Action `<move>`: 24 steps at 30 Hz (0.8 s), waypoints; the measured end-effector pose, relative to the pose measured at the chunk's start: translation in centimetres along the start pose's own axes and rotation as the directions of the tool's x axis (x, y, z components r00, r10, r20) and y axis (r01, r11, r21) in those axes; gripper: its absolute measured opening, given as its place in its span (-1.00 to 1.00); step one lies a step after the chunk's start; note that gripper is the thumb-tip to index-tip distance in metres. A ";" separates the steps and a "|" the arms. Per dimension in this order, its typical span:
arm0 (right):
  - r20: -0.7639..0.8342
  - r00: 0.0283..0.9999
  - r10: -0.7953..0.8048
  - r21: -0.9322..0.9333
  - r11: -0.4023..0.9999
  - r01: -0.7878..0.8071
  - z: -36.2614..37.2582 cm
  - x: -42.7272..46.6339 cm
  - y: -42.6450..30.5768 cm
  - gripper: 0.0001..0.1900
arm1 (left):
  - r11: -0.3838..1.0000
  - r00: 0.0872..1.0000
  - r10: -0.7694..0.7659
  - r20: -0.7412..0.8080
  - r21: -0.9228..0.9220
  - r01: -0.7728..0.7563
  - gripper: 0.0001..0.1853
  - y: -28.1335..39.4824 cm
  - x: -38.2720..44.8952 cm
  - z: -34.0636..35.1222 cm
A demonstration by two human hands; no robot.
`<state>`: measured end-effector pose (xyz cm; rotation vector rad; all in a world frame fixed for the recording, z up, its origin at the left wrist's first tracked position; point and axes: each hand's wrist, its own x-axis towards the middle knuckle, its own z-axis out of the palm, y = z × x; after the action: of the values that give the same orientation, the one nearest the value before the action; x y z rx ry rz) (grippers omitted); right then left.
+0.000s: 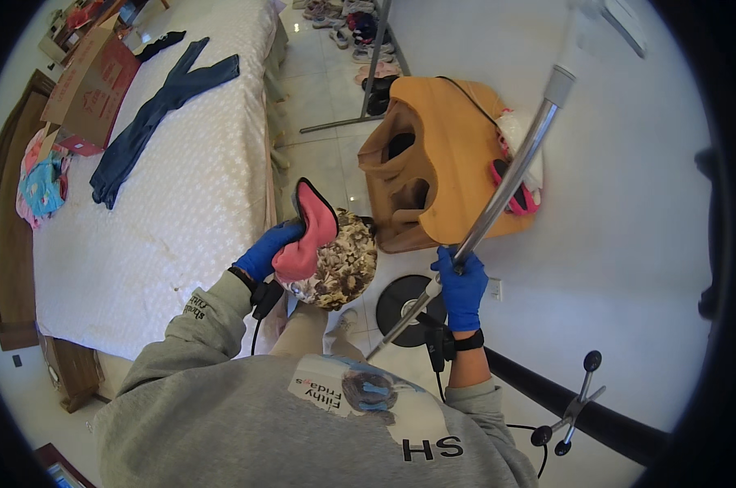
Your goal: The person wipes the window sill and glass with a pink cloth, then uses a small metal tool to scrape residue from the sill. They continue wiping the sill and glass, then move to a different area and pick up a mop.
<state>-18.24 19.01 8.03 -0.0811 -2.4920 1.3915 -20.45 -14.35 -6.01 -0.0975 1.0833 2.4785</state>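
Observation:
My left hand (271, 249), in a blue glove, grips a pink cloth item (310, 235) with black edging, perhaps a slipper or a cover. Below it is a round cushion or stool seat with a brown floral cover (346, 262). Gloved in blue too, my right hand (462, 283) is closed around a shiny metal pole (511, 177) that slants up to a grey collar at the upper right. A thinner tube (404, 323) runs down from that hand towards the floor. A round black disc base (404, 302) lies just left of my right hand.
The bed (191, 201) on the left bears jeans (154, 122), a cardboard box (93, 91) and children's clothes (43, 183). Ahead stands a tan padded piece (465, 158) with openings. Shoes (361, 36) sit by a metal rack (377, 61). A black coat stand (569, 415) lies at lower right.

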 end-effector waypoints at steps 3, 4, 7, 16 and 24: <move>0.016 0.998 0.066 -0.033 0.997 -0.065 1.4 0.6 1.3 -0.85 | 0.998 0.976 0.041 -0.212 0.053 -0.031 -0.58 -1.4 2.1 -2.0; 0.047 0.992 0.117 0.097 0.988 -0.122 2.2 0.8 1.8 -0.84 | 0.998 0.973 0.063 -0.224 0.026 -0.059 -0.54 -1.9 2.7 -2.8; 0.118 0.963 0.242 0.174 0.950 -0.260 4.8 1.3 3.5 -0.80 | 0.989 0.980 0.129 -0.155 0.090 -0.116 -0.46 -2.3 4.8 -5.4; 0.313 0.790 0.527 -0.422 0.823 -0.381 10.5 -1.9 14.0 -0.64 | 0.940 0.823 -0.159 -0.545 0.170 0.295 -0.66 -5.4 14.6 -14.6; 0.466 0.754 0.463 -0.460 0.855 -0.240 8.6 -7.5 15.3 -0.60 | 0.954 0.920 -0.173 -0.352 0.173 0.245 -0.75 -7.5 7.6 -19.8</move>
<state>-14.73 18.67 -10.73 -0.2821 -3.3835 1.1555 -26.33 -21.21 -26.63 -0.5571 1.3906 2.1847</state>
